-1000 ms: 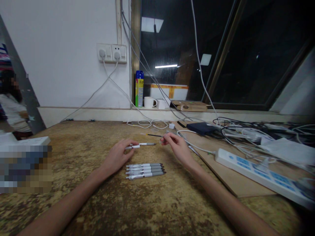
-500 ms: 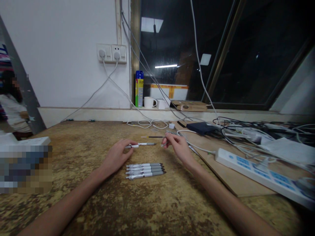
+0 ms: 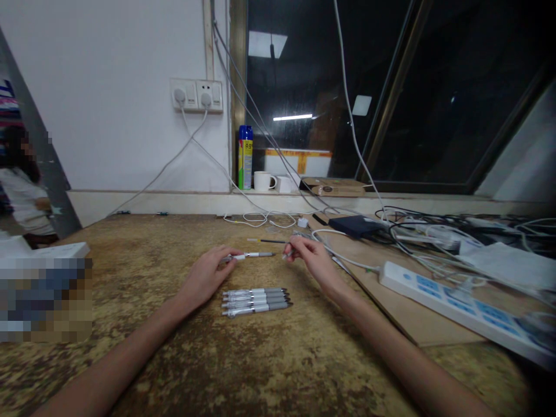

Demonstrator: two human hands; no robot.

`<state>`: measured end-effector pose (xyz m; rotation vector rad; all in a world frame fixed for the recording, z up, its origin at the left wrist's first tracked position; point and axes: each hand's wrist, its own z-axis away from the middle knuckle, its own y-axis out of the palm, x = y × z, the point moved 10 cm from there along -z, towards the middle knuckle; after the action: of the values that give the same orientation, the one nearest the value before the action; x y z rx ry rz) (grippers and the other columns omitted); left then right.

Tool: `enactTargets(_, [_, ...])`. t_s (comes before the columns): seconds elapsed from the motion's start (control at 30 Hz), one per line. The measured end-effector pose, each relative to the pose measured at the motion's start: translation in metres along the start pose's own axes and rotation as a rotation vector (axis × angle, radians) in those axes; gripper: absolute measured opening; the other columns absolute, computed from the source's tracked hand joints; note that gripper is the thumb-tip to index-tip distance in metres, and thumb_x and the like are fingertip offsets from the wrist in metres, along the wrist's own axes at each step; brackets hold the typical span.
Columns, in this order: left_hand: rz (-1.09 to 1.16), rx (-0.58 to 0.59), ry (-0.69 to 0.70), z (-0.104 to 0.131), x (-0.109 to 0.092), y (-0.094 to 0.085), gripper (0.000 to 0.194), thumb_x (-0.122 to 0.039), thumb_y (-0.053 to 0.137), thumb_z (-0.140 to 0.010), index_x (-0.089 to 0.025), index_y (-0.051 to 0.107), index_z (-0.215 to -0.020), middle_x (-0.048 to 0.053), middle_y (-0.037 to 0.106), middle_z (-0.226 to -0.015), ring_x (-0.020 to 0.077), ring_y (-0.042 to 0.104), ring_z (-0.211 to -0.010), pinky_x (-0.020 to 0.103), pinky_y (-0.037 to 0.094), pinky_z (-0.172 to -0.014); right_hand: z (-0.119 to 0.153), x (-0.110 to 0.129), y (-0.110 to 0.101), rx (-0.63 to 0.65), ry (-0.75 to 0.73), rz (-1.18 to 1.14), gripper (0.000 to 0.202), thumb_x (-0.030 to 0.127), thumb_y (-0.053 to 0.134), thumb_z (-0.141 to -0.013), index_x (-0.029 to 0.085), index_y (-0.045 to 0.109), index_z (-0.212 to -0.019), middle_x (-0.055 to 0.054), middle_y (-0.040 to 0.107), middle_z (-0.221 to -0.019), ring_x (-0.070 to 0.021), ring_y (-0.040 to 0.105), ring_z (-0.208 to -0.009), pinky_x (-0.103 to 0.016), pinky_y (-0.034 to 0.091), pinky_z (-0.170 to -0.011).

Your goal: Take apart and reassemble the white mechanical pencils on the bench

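Note:
My left hand rests on the table at centre left, its thumb and fingers closed on the rear of a white and grey pen. The pen lies nearly level, its tip pointing right. Opposite it, my right hand pinches the right end of a thin dark pen refill with a yellowish part towards its left end. A small clear piece shows below those fingertips; I cannot make out what it is. Several clear, white and grey pens lie side by side in a row nearer to me.
A white power strip lies on a brown board at the right, with tangled cables behind. A spray can and white mug stand on the sill. A person is at the far left.
My right hand and the refill have shifted slightly left, towards the pen in my left hand. The left hand and the row of pens look nearly unchanged.

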<state>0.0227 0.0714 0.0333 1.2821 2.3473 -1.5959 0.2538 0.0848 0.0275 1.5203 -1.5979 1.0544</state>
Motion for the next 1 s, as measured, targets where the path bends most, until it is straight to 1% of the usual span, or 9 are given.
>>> enactTargets(0.1, [-0.001, -0.002, 0.012, 0.000, 0.000, 0.000, 0.027, -0.031, 0.050, -0.100, -0.024, 0.071, -0.117, 0.006, 0.072, -0.118, 0.0255, 0.067, -0.108, 0.040, 0.050, -0.097, 0.000, 0.003, 0.004, 0.031, -0.026, 0.039, 0.043, 0.056, 0.058, -0.093, 0.018, 0.070, -0.078, -0.005, 0.069, -0.077, -0.0179, 0.062, -0.072, -0.031, 0.049, -0.075])
enactTargets(0.37, [0.003, 0.001, 0.015, -0.001, -0.002, -0.001, 0.028, -0.033, 0.049, -0.100, -0.025, 0.071, -0.116, 0.006, 0.073, -0.118, 0.0259, 0.067, -0.106, 0.040, 0.049, -0.096, 0.001, 0.006, 0.005, 0.034, -0.065, 0.116, 0.034, 0.053, 0.063, -0.090, 0.020, 0.069, -0.086, -0.005, 0.072, -0.085, -0.0202, 0.066, -0.080, -0.032, 0.050, -0.081])
enactTargets(0.57, [0.017, 0.005, -0.016, 0.000, 0.000, 0.000, 0.032, -0.039, 0.046, -0.103, -0.026, 0.072, -0.117, 0.005, 0.075, -0.115, 0.0265, 0.069, -0.104, 0.040, 0.050, -0.093, 0.001, 0.001, 0.003, 0.023, -0.073, 0.161, 0.028, 0.047, 0.067, -0.088, 0.020, 0.070, -0.093, -0.004, 0.072, -0.084, -0.0208, 0.066, -0.079, -0.032, 0.050, -0.077])
enactTargets(0.67, [0.026, 0.014, -0.011, 0.000, 0.000, 0.002, 0.033, -0.040, 0.045, -0.103, -0.027, 0.071, -0.118, 0.005, 0.075, -0.118, 0.0267, 0.068, -0.106, 0.040, 0.050, -0.095, 0.000, -0.002, 0.002, 0.018, -0.070, 0.173, 0.026, 0.045, 0.068, -0.087, 0.020, 0.071, -0.095, -0.004, 0.072, -0.084, -0.0204, 0.066, -0.078, -0.032, 0.050, -0.075])
enactTargets(0.77, [0.025, 0.012, -0.009, -0.001, -0.001, 0.002, 0.032, -0.038, 0.046, -0.103, -0.027, 0.071, -0.118, 0.005, 0.074, -0.119, 0.0265, 0.068, -0.108, 0.040, 0.049, -0.097, -0.001, -0.005, 0.000, 0.009, -0.062, 0.175, 0.025, 0.043, 0.070, -0.086, 0.020, 0.071, -0.096, -0.003, 0.072, -0.084, -0.0201, 0.065, -0.077, -0.031, 0.050, -0.074])
enactTargets(0.87, [0.017, 0.006, -0.012, -0.001, -0.002, 0.001, 0.030, -0.035, 0.048, -0.101, -0.026, 0.071, -0.118, 0.006, 0.074, -0.119, 0.0262, 0.068, -0.105, 0.040, 0.049, -0.096, -0.001, -0.005, 0.000, 0.007, -0.058, 0.174, 0.024, 0.042, 0.070, -0.085, 0.020, 0.071, -0.096, -0.003, 0.072, -0.084, -0.0200, 0.065, -0.077, -0.031, 0.050, -0.074])
enactTargets(1.0, [0.046, -0.016, -0.010, -0.001, -0.003, -0.001, 0.029, -0.030, 0.051, -0.098, -0.026, 0.070, -0.120, 0.006, 0.072, -0.120, 0.0250, 0.067, -0.105, 0.040, 0.050, -0.095, 0.000, -0.002, 0.000, 0.005, -0.056, 0.172, 0.026, 0.044, 0.070, -0.086, 0.020, 0.072, -0.097, -0.003, 0.073, -0.084, -0.0205, 0.067, -0.078, -0.032, 0.051, -0.076])
